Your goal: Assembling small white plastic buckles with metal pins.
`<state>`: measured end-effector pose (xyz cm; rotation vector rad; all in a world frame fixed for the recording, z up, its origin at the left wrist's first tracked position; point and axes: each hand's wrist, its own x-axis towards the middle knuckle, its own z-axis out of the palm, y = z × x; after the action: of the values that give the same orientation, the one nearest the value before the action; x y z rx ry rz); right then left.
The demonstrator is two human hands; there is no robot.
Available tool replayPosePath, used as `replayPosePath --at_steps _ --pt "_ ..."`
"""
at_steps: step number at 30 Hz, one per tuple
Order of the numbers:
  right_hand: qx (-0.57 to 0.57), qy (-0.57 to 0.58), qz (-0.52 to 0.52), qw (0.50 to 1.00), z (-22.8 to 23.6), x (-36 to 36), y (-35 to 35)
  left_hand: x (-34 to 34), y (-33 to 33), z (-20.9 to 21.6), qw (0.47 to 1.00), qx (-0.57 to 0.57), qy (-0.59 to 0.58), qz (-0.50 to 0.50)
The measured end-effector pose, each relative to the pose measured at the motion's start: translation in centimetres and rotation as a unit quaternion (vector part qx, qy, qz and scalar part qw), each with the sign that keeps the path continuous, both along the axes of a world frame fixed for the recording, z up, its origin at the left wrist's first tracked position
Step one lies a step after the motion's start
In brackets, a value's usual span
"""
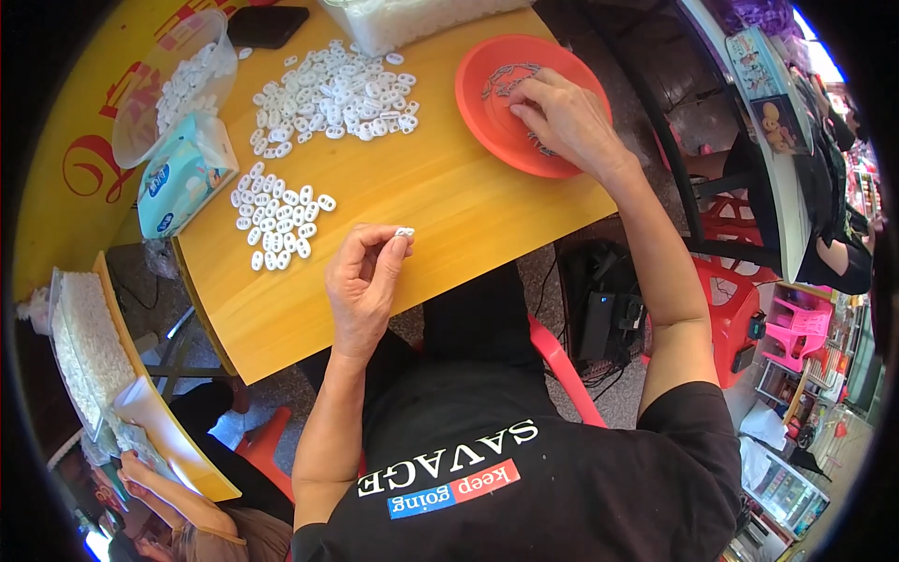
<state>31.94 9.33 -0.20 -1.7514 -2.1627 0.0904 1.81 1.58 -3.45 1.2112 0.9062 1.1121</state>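
Observation:
My left hand (363, 272) is closed in a pinch above the near part of the table, with a small white oval plastic piece (405, 231) between thumb and fingertip. Over at the right, my right hand (562, 117) reaches into a round orange-red basin (476, 112). Its fingers are bent down toward small grey metal pieces (506, 80), possibly screws, lying in the basin. Whether those fingertips hold one is hidden. Left of my left hand lies a small group of white oval pieces (281, 220) with two holes each. A larger heap of the same pieces (337, 94) is farther back.
A clear tub (225, 56) with more white pieces and a tissue pack (183, 178) stand at the left edge. A dark phone (269, 26) and a clear plastic container (403, 23) are at the back. At lower left, another person's hands (136, 468) are near a second table.

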Motion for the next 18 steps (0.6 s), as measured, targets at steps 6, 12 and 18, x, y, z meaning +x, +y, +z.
replayPosePath --at_steps 6,12,18 --pt "-0.051 -0.002 0.008 0.999 0.4 0.1 0.1 0.0 0.0 0.1 1.000 0.001 0.001 -0.003" --pt "-0.060 -0.058 0.049 0.995 1.2 -0.2 1.1 -0.3 -0.2 -0.2 1.000 -0.010 -0.009 -0.005" --pt "0.005 -0.059 0.069 0.996 1.5 -0.1 0.6 0.1 -0.1 0.7 0.998 -0.050 0.002 0.030"
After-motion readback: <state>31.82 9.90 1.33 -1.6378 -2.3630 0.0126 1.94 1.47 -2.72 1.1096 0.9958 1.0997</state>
